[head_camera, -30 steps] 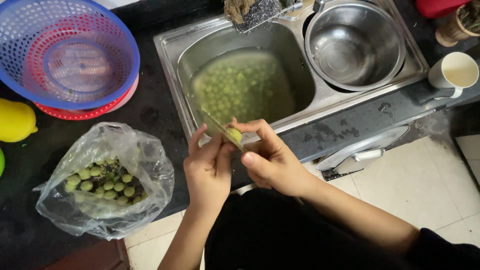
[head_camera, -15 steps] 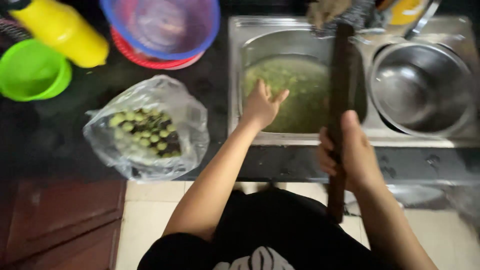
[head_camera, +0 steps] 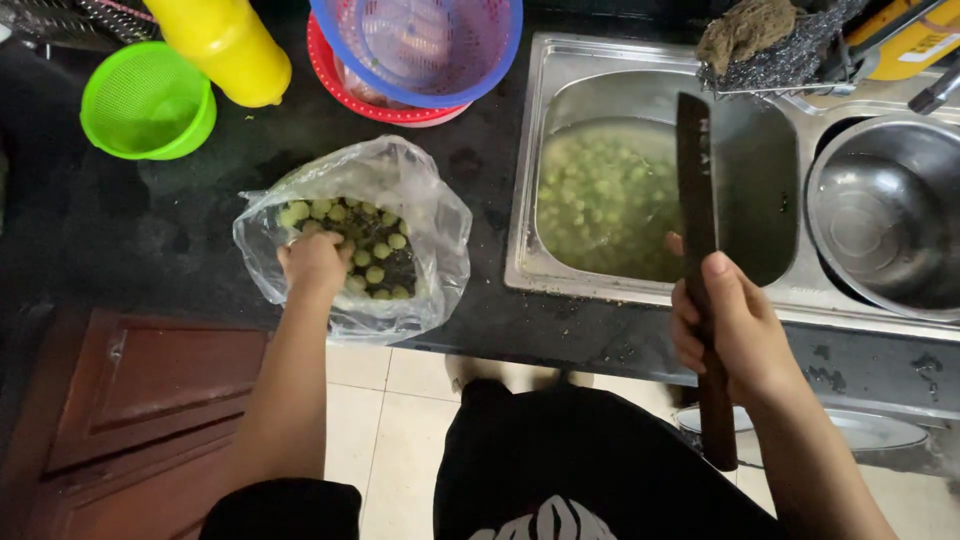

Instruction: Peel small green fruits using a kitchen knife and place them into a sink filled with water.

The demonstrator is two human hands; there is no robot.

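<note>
My left hand point(head_camera: 313, 264) reaches into a clear plastic bag point(head_camera: 420, 215) that lies open on the dark counter. The bag holds several small round green fruits point(head_camera: 385, 248), and my fingers are down among them. My right hand point(head_camera: 730, 330) grips a long dark knife point(head_camera: 697, 180) by its handle. Its blade points away from me over the left sink basin point(head_camera: 610, 190). That basin holds cloudy water with several green pieces floating in it.
A steel bowl point(head_camera: 885, 220) sits in the right basin. A blue colander point(head_camera: 420, 45) nests in a red one at the back, beside a yellow bottle point(head_camera: 225, 45) and a green strainer point(head_camera: 145, 100). A scouring pad point(head_camera: 745, 30) lies behind the sink. A brown cabinet door point(head_camera: 130, 400) stands below the counter.
My left hand has moved from over the sink basin to the left and into the bag of green fruits. My right hand still holds the knife, with the blade now over the basin.
</note>
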